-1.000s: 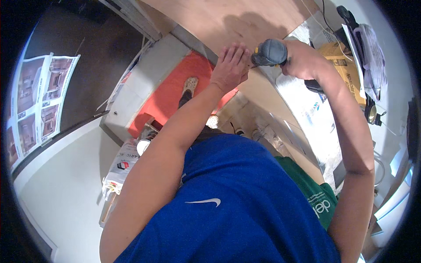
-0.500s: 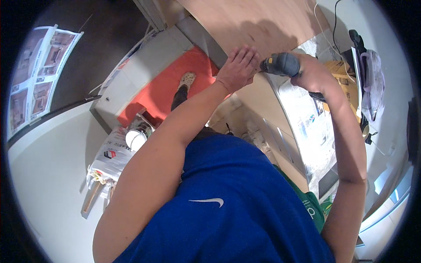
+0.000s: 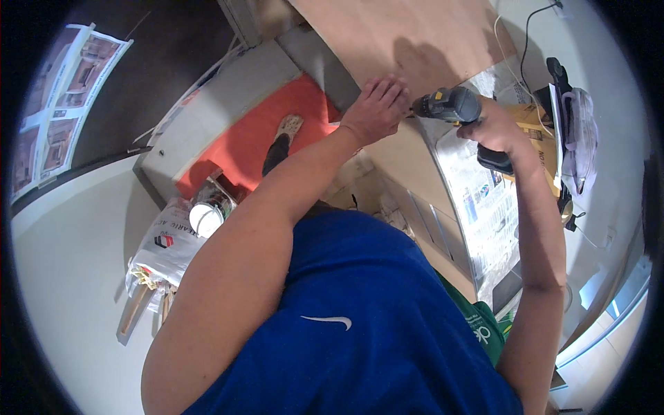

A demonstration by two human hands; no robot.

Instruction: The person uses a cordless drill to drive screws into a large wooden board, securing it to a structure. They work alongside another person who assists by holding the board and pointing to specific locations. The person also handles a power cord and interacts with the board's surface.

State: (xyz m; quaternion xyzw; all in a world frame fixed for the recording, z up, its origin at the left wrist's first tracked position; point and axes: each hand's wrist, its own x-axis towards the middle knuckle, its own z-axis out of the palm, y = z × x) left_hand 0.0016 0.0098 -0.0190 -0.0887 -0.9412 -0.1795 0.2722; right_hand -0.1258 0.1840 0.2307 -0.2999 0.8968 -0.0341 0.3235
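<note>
- Head view, the risk: your left hand (image 3: 377, 107) lies flat on the plywood panel (image 3: 408, 41), fingertips just beside the nose of the cordless drill (image 3: 446, 105). If the bit skids off its mark or breaks through suddenly, I judge those fingers would be in its path.
- The panel looks braced only by that one palm; if it flexes or slides under the push, the bit may wander or jam and twist the drill in your wrist.
- A dark cable (image 3: 526, 34) trails down near the panel's far corner; a wide swing of the drill could snag it.
- A sandalled foot (image 3: 280, 142) rests on the orange surface (image 3: 249, 138) below, so anything that drops could land there.
- Hand poses: your left arm reaches up and across your blue shirt (image 3: 346, 318), wrist straight, palm down, fingers spread and gripping nothing.
- Your right hand (image 3: 494, 128) is wrapped tight around the drill's handle, forearm rising from the lower right, the tool aimed left towards your left fingertips.
- The bit's tip is hidden, so you cannot tell whether it touches the wood.
</note>
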